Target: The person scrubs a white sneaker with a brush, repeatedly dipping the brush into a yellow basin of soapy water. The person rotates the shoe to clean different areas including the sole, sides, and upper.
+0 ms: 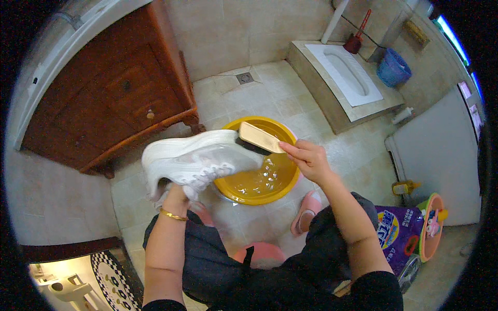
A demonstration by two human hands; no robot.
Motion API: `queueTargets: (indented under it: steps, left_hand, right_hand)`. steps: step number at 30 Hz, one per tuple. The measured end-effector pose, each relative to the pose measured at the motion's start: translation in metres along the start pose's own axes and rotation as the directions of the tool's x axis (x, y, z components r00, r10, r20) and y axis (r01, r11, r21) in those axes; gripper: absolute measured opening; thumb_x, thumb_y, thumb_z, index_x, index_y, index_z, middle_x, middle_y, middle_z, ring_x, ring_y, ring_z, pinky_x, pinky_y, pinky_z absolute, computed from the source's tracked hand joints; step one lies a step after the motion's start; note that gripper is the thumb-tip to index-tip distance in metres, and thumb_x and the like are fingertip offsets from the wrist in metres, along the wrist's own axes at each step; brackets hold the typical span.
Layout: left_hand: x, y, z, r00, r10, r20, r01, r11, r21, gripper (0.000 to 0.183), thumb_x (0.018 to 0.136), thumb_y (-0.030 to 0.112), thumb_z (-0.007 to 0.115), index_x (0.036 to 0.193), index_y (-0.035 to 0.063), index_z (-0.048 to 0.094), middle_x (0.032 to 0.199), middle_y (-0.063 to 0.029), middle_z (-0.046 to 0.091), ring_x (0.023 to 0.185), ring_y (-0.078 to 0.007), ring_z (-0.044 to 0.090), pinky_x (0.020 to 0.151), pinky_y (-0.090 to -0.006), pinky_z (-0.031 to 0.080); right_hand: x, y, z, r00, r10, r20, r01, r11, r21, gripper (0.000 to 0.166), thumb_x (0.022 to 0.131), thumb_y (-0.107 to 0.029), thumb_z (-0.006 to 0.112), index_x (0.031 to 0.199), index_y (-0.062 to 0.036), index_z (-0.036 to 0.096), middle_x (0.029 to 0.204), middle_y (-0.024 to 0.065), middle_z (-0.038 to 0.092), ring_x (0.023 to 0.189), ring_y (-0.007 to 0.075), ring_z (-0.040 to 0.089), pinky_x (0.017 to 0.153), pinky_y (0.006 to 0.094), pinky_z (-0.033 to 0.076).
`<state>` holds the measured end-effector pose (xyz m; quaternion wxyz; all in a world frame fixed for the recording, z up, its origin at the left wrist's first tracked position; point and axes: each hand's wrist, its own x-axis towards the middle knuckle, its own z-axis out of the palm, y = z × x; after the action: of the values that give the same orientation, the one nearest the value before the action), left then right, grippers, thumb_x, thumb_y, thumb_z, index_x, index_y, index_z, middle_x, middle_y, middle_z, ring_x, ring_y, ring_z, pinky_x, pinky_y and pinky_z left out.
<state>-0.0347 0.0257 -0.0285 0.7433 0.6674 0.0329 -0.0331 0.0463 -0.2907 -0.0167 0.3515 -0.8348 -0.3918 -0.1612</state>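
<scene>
A white lace-up sneaker point(194, 157) is held up by my left hand point(177, 196), whose fingers are hidden in the shoe's opening. Its toe points right, over a yellow plastic basin point(227, 192) of water on the floor. My right hand point(309, 159) pinches one end of a scrub brush point(258, 138) with a pale back. The brush's dark bristles lie against the sneaker's toe, along the sole's edge. Ripples and bright glints show on the water point(256, 180) below.
A wooden cabinet point(116, 97) stands at left. Beyond the floor drain point(245, 78) is a raised squat toilet point(346, 74), with a blue bucket point(393, 68) beside it. At right are a purple detergent bag point(400, 241), a yellow bottle point(404, 187) and an orange-green tub point(437, 206).
</scene>
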Motion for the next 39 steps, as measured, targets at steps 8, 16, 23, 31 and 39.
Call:
queueTargets:
  steps: [8,16,23,31,39]
  left_hand:
    - [0.015,-0.014,0.007,1.0,0.022,-0.008,-0.021,0.994,0.103,0.048,0.094,0.03,0.034,0.131,0.0002,0.033,0.129,-0.0187,0.039,0.112,-0.0342,0.042,0.096,-0.045,0.036]
    - [0.005,0.007,-0.019,0.995,0.047,-0.09,-0.054,0.996,-0.073,0.049,0.094,0.032,0.033,0.131,0.0002,0.032,0.13,-0.0193,0.037,0.114,-0.0356,0.04,0.097,-0.0464,0.035]
    - [-0.002,0.013,-0.025,0.996,0.041,-0.082,-0.052,0.989,-0.137,0.051,0.094,0.033,0.033,0.132,0.0002,0.031,0.131,-0.0198,0.036,0.115,-0.0368,0.039,0.098,-0.0477,0.034]
    - [0.006,-0.011,-0.007,0.998,0.006,-0.057,-0.023,0.954,-0.3,0.052,0.093,0.035,0.033,0.133,0.0003,0.03,0.133,-0.0204,0.034,0.117,-0.0382,0.037,0.099,-0.0491,0.032]
    - [0.015,-0.045,0.012,0.997,-0.047,-0.062,0.009,0.857,-0.516,0.054,0.093,0.036,0.033,0.133,0.0003,0.029,0.134,-0.021,0.032,0.119,-0.0396,0.035,0.1,-0.0505,0.031]
  right_hand:
    - [0.017,-0.016,0.003,0.999,-0.037,0.026,0.04,0.99,-0.135,0.038,0.077,-0.013,0.06,0.112,-0.0257,0.062,0.069,0.005,0.052,0.06,0.0229,0.055,0.052,0.0345,0.046]
    - [-0.005,0.008,-0.036,0.979,0.149,0.139,-0.136,0.986,-0.095,0.035,0.077,-0.015,0.062,0.109,-0.0286,0.064,0.066,0.0061,0.053,0.06,0.0226,0.056,0.053,0.034,0.046]
    - [0.011,-0.008,-0.063,0.973,0.218,0.073,-0.179,0.917,-0.356,0.031,0.079,-0.017,0.061,0.108,-0.0254,0.065,0.068,0.0057,0.055,0.06,0.0229,0.056,0.053,0.033,0.044]
    - [0.023,-0.045,-0.037,0.97,0.232,-0.077,-0.239,0.965,-0.105,0.033,0.079,-0.013,0.061,0.111,-0.0213,0.063,0.072,0.0082,0.055,0.064,0.0248,0.057,0.056,0.0334,0.045]
    - [0.027,-0.102,0.016,0.979,0.18,0.098,-0.151,0.956,-0.253,0.043,0.076,-0.012,0.056,0.115,-0.0283,0.06,0.071,0.0071,0.053,0.063,0.0258,0.057,0.055,0.0371,0.047]
